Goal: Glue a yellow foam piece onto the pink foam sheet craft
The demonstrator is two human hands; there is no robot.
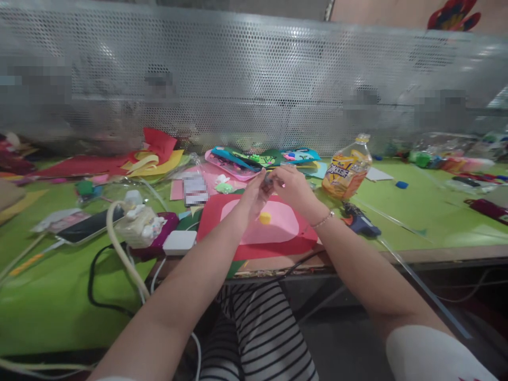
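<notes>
My left hand [256, 194] and my right hand [292, 186] meet above the front part of the table, fingers closed together. Between the fingertips shows a small dark grey piece [269, 180]; its kind is too small and blurred to tell. Beneath both hands lies a red sheet [214, 218] with rounded corners, bearing a pink oval [283, 227] and a yellow round piece [265, 218]. A bracelet circles my right wrist. Just right of that wrist rests a glue gun [362, 221], with a clear glue stick [420, 296] reaching past the table edge.
A bottle of orange liquid [345, 169] stands right of my hands. Decorated felt-like pieces [262, 159] lie behind them. Leftward are a power strip with plugs [146, 230], a white adapter [179, 243], a phone [91, 225] and cables. A perforated metal panel [246, 79] closes the back.
</notes>
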